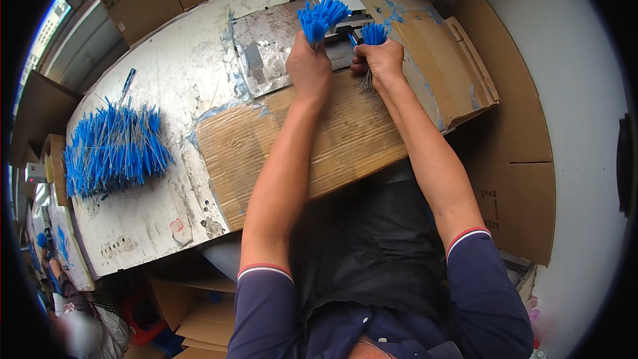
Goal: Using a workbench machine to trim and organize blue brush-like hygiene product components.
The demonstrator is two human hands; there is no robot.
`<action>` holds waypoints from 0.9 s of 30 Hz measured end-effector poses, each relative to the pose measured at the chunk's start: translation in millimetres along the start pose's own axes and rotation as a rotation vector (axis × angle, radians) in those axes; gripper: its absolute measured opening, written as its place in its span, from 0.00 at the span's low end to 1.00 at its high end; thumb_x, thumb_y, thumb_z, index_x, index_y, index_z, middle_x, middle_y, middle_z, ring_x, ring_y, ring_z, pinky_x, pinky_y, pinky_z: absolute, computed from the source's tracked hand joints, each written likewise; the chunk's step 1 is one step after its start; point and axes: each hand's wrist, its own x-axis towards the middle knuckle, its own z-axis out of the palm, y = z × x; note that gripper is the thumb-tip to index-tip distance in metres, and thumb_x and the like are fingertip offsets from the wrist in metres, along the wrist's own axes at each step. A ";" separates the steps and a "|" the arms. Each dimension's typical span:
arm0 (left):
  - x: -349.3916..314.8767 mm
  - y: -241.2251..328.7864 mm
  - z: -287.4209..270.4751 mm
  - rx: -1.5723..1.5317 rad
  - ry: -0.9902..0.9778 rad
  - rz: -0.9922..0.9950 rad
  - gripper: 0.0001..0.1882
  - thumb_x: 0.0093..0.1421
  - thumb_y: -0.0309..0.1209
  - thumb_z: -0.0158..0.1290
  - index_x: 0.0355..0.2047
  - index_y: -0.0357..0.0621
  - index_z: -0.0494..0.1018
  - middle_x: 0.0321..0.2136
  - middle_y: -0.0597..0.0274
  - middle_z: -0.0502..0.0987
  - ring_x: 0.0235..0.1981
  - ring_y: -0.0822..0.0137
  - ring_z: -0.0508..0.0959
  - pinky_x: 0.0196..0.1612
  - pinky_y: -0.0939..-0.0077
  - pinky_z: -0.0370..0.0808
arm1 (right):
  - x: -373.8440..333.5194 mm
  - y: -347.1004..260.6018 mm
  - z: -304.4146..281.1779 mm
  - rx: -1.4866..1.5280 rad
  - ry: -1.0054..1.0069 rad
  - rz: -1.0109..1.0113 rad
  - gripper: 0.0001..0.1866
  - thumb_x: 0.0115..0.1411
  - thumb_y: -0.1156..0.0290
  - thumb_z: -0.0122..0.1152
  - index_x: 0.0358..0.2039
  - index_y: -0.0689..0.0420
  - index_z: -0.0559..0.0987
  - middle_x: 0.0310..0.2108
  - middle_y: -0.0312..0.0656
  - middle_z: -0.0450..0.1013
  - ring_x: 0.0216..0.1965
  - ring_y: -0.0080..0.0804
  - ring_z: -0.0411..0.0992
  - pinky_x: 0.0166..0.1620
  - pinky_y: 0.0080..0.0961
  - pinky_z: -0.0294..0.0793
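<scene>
in the head view, the left hand (310, 70) is closed in a fist around a larger bundle of blue-ended wires (322, 18), whose blue ends fan out above the fingers. the right hand (383, 61) is curled narrow around a smaller bundle (374, 34); its blue ends stand up above the grip and thin grey tails hang below. both bundles are over the far part of the table (193, 43), near a metal plate (276, 33) and above a cardboard sheet (292, 143). a loose pile of similar wires (116, 149) lies well apart on the left.

each wire looks very light, thin and springy, so a bundle probably weighs little but splays easily. the blue parts seem smooth (slick against each other, i would guess), and single wires could slide out or bend. the best hold is likely a full wrap just under the blue ends, firm enough to keep them together without kinking the tails.
</scene>
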 end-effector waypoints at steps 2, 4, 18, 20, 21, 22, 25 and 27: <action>0.1 0.5 -0.7 0.021 -0.005 0.006 0.10 0.64 0.32 0.58 0.44 0.44 0.74 0.30 0.47 0.81 0.33 0.43 0.81 0.35 0.53 0.74 | 0.7 -2.0 1.9 0.003 0.038 -0.017 0.05 0.49 0.86 0.63 0.25 0.68 0.75 0.20 0.49 0.76 0.15 0.38 0.77 0.15 0.34 0.79; -0.1 2.5 -1.3 0.043 0.004 -0.004 0.09 0.62 0.29 0.58 0.41 0.43 0.73 0.30 0.46 0.80 0.33 0.42 0.80 0.35 0.52 0.73 | 2.2 -5.0 2.9 -0.030 -0.004 0.009 0.07 0.49 0.86 0.64 0.26 0.67 0.74 0.20 0.49 0.76 0.16 0.38 0.78 0.15 0.34 0.78; -0.3 5.9 -1.3 0.229 -0.041 -0.011 0.06 0.58 0.24 0.56 0.36 0.41 0.72 0.29 0.47 0.79 0.34 0.42 0.79 0.39 0.49 0.72 | -1.5 1.0 12.2 0.170 0.032 0.058 0.10 0.53 0.80 0.70 0.31 0.67 0.76 0.22 0.48 0.75 0.20 0.38 0.77 0.19 0.36 0.82; 0.4 2.2 -1.9 0.237 -0.083 0.084 0.06 0.61 0.28 0.56 0.37 0.42 0.73 0.29 0.44 0.80 0.35 0.40 0.80 0.37 0.48 0.73 | -7.2 -1.1 11.7 0.217 0.033 0.089 0.09 0.54 0.79 0.70 0.31 0.67 0.76 0.23 0.48 0.76 0.21 0.38 0.77 0.20 0.37 0.82; 0.0 0.3 -3.0 0.238 -0.085 0.084 0.06 0.61 0.28 0.56 0.37 0.42 0.73 0.29 0.44 0.80 0.35 0.40 0.80 0.37 0.48 0.73 | -9.9 -2.2 13.0 0.252 0.020 0.099 0.09 0.55 0.77 0.69 0.31 0.67 0.77 0.24 0.48 0.76 0.23 0.38 0.77 0.22 0.39 0.83; 0.1 -0.5 -2.8 0.239 -0.080 0.092 0.06 0.59 0.27 0.56 0.36 0.42 0.73 0.30 0.44 0.80 0.35 0.40 0.80 0.37 0.47 0.73 | -11.3 -3.0 12.8 0.286 0.009 0.105 0.09 0.56 0.76 0.69 0.32 0.67 0.77 0.25 0.48 0.76 0.24 0.39 0.78 0.24 0.40 0.83; -1.5 0.7 -1.2 0.271 -0.087 0.106 0.06 0.56 0.25 0.55 0.35 0.41 0.73 0.30 0.45 0.79 0.36 0.41 0.79 0.38 0.48 0.72 | -12.8 4.9 11.5 0.381 -0.059 0.091 0.07 0.58 0.76 0.66 0.33 0.66 0.78 0.26 0.48 0.77 0.21 0.39 0.78 0.20 0.36 0.81; -3.0 3.8 -0.2 0.303 -0.098 0.112 0.06 0.55 0.23 0.55 0.35 0.41 0.74 0.31 0.47 0.79 0.36 0.42 0.78 0.39 0.48 0.72 | -9.9 11.1 2.6 0.427 -0.118 0.078 0.08 0.58 0.75 0.66 0.33 0.66 0.78 0.27 0.47 0.77 0.24 0.39 0.78 0.24 0.38 0.82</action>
